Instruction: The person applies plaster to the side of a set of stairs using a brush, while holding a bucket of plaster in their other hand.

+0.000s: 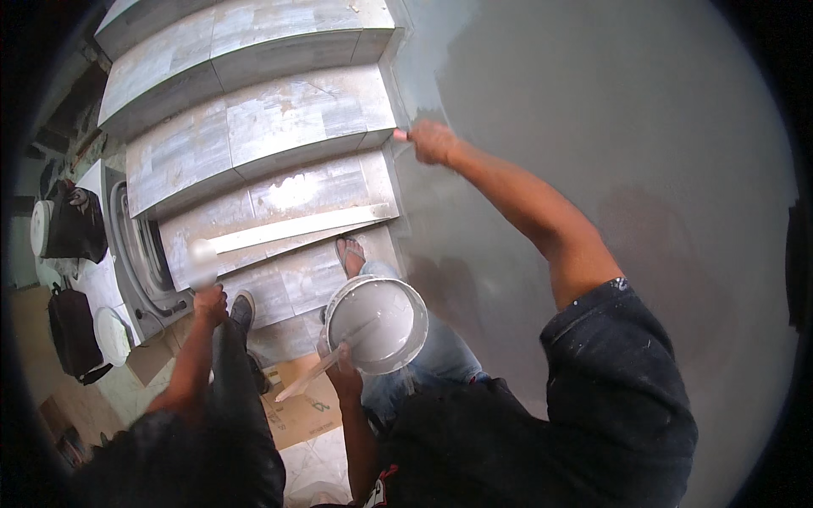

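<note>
My right hand (434, 141) is stretched out to the grey wall and closed around a small tool with a pinkish end (400, 135), probably a brush handle. The tool's working end is too small to make out; it sits where the wall meets a stair edge. Against my body, my left hand (340, 372) grips a white bucket (421, 337) at its near left side. Light grey paint (381, 317) fills part of the bucket. A pale stick (306, 378) leans over the rim, one end in the paint, passing by my left fingers.
Tiled stairs (288, 110) rise ahead, beside the grey wall (610, 102). A long white strip (296, 229) lies across a step. A co-worker's hand (210, 303) is at the left, below a blurred white object. Further left are an appliance (140, 245), black bags (74, 330) and cardboard (301, 415).
</note>
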The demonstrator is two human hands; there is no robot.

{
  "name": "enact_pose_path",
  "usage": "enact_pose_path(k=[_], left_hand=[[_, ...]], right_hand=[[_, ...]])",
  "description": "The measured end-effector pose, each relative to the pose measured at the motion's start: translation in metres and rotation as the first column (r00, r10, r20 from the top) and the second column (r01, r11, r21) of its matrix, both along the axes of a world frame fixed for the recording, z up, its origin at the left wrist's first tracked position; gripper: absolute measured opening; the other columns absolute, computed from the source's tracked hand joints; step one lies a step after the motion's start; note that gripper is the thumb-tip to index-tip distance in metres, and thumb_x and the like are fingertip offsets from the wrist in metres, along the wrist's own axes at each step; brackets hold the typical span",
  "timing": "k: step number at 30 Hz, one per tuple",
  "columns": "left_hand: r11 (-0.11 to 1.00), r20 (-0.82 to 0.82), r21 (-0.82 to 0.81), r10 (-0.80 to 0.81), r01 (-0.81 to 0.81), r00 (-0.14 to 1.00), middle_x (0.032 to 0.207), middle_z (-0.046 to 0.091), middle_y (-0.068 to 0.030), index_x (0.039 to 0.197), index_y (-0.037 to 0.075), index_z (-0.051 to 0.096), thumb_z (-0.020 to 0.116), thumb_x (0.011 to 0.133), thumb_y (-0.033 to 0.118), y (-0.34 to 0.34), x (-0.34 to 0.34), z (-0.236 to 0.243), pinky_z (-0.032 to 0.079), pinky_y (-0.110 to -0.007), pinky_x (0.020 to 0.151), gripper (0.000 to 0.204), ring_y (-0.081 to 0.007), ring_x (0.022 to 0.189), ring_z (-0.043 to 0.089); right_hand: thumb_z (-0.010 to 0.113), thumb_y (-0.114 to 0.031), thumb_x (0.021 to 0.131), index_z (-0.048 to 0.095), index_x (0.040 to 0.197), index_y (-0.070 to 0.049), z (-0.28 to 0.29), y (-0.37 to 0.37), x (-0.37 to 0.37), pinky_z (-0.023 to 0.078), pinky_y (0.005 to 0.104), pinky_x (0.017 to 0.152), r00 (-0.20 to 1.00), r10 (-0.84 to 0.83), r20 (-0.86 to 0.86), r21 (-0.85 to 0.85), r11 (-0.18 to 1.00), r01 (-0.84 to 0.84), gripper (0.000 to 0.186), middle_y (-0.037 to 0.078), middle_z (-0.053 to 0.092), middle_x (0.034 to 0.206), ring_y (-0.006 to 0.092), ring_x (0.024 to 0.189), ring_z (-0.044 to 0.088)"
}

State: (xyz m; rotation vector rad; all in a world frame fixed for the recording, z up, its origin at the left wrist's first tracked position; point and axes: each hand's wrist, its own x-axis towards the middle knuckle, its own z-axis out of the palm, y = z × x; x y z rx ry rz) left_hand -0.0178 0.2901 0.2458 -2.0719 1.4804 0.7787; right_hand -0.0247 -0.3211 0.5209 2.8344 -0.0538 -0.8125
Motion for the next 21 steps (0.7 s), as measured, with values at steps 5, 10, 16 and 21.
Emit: enact_pose_path(k=[5, 10, 16, 21], left_hand=[[0.835, -0.034, 0.026, 0.550, -0.549, 0.835, 0.102, 0.062, -0.0128, 0.098, 0.006, 0.064, 0.068, 0.075, 0.035, -0.054, 0.034, 0.137, 0.050, -0.041, 0.086, 0.037, -0.0294, 0.098, 0.061], [-0.556, -0.971, 0.037, 0.175, -0.830, -0.160, 0.131, 0.048, -0.0221, 0.130, -0.005, 0.044, 0.053, 0.087, 0.018, -0.234, -0.264, 0.239, 0.037, -0.042, 0.103, 0.050, -0.0322, 0.122, 0.048], [-0.565, -0.960, 0.156, 0.106, -0.810, -0.259, 0.148, 0.033, -0.0271, 0.139, -0.009, 0.037, 0.050, 0.089, 0.010, -0.242, -0.288, 0.219, 0.025, -0.044, 0.113, 0.055, -0.0360, 0.140, 0.029], [-0.586, -0.984, -0.030, 0.158, -0.810, -0.078, 0.154, 0.021, -0.0280, 0.139, -0.009, 0.036, 0.050, 0.087, 0.007, -0.239, -0.277, 0.225, 0.013, -0.046, 0.118, 0.056, -0.0379, 0.146, 0.014]], right_hand=[[0.058, -0.009, 0.083, 0.069, 0.104, -0.008, 0.011, 0.016, 0.012, 0.053, 0.0428, 0.085, 0.957, 0.286, 0.052, -0.058, 0.957, -0.283, 0.024, 0.017, 0.067, 0.105, 0.0345, 0.103, 0.064], [0.061, -0.010, 0.083, 0.071, 0.095, -0.007, 0.017, 0.036, -0.040, 0.052, 0.0433, 0.087, 0.899, 0.194, -0.394, 0.028, 0.979, -0.200, 0.016, 0.016, 0.069, 0.101, 0.0317, 0.101, 0.065], [0.060, -0.016, 0.088, 0.066, 0.111, -0.013, 0.015, -0.027, -0.003, 0.053, 0.0431, 0.085, 0.951, 0.285, 0.124, -0.082, 0.958, -0.276, 0.025, 0.013, 0.065, 0.109, 0.0322, 0.105, 0.063], [0.053, -0.019, 0.092, 0.066, 0.109, -0.008, -0.003, 0.005, -0.069, 0.051, 0.0385, 0.082, 0.845, 0.473, -0.249, -0.033, 0.868, -0.496, 0.024, 0.015, 0.068, 0.099, 0.0293, 0.097, 0.065]])
